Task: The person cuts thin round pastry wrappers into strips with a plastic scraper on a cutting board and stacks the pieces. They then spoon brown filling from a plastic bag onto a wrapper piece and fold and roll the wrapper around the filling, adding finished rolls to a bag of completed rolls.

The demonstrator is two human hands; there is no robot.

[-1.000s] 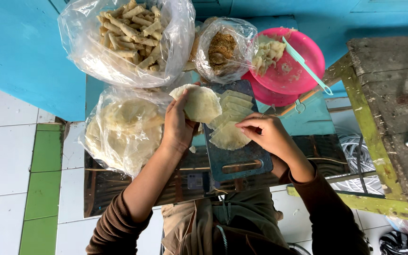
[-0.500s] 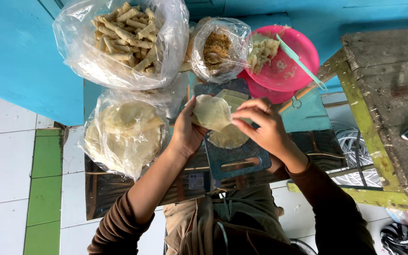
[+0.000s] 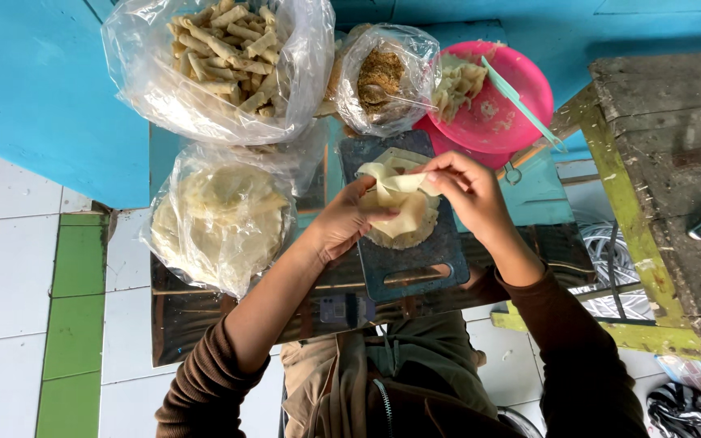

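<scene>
My left hand and my right hand both pinch one thin pale wrapper sheet, which folds and sags between them. They hold it just above a small stack of round wrappers that lies on a dark cutting board. My left fingers grip the sheet's left side. My right fingertips hold its upper right edge.
A clear bag of round wrappers lies to the left. Behind it stands a bag of rolled snacks, then a bag of brown filling and a pink bowl with a green spatula. A worn wooden table is right.
The wrapper moved right from beside the bag to above the cutting board. My right hand rose off the stack and took hold of it; the sheet now hangs folded between both hands.
</scene>
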